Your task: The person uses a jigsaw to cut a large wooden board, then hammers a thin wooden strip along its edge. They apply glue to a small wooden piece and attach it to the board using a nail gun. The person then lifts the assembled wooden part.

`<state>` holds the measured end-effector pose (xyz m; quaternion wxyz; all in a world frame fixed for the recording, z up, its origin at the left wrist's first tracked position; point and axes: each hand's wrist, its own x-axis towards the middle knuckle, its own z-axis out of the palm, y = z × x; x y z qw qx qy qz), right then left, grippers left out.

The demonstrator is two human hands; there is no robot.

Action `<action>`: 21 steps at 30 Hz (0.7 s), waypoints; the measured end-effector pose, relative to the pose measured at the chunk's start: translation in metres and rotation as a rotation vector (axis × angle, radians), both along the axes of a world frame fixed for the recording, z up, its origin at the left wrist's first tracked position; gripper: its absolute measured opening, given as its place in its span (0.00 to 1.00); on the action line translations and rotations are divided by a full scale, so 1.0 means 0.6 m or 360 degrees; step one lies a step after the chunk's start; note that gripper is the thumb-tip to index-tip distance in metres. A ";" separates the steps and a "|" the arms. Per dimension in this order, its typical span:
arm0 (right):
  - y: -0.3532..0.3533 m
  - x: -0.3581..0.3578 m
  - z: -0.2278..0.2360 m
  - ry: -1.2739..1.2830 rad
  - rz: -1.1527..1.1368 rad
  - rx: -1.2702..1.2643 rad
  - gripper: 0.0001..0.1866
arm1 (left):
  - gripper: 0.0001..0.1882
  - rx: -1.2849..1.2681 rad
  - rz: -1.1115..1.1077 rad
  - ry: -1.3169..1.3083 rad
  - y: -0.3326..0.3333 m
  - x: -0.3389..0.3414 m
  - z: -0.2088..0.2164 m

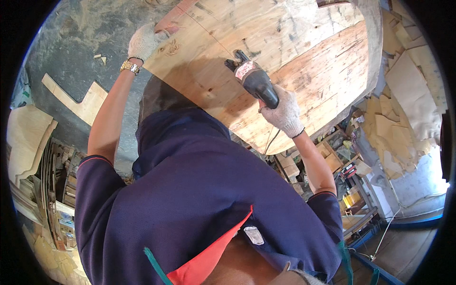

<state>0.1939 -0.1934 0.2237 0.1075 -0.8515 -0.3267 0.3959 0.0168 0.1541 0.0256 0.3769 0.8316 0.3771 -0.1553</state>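
A large plywood sheet with curved edges and a dark pencil line lies in front of me. My right hand, in a pale knitted glove, is wrapped round the rear of a black corded power tool. Its forked front end rests at the sheet, near the line's lower end; I cannot make out a blade. Further left, my left hand, gloved too, grips the sheet's left edge beside a reddish wooden strip. Its fingertips are partly hidden. A gold-coloured watch circles that wrist.
An L-shaped plywood offcut lies on the grey, dusty surface at left. Stacked boards stand at far left. Thin wood pieces pile up at right, beyond wooden boxes of scraps. A thin cord hangs below the power tool.
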 end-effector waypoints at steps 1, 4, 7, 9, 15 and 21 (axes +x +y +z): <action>0.001 0.000 0.000 0.0003 0.0001 0.0020 0.16 | 0.33 0.0042 0.0003 -0.0069 -0.002 0.001 0.007; 0.004 0.001 -0.001 -0.0006 -0.0002 0.0007 0.17 | 0.29 -0.0006 -0.0008 -0.0103 -0.003 0.000 0.020; 0.007 0.002 -0.002 -0.0014 0.0026 0.0026 0.17 | 0.29 0.0020 -0.0046 -0.0125 -0.001 -0.002 0.013; 0.009 0.003 -0.003 -0.0010 0.0033 0.0029 0.17 | 0.29 0.0053 -0.0043 -0.0191 -0.001 -0.003 0.003; 0.016 0.006 -0.005 0.0005 0.0053 0.0039 0.17 | 0.32 0.0094 -0.0050 -0.0118 -0.002 -0.002 0.005; 0.024 0.008 -0.005 -0.0015 0.0086 0.0065 0.17 | 0.38 0.0046 0.0007 -0.0093 -0.003 0.000 0.012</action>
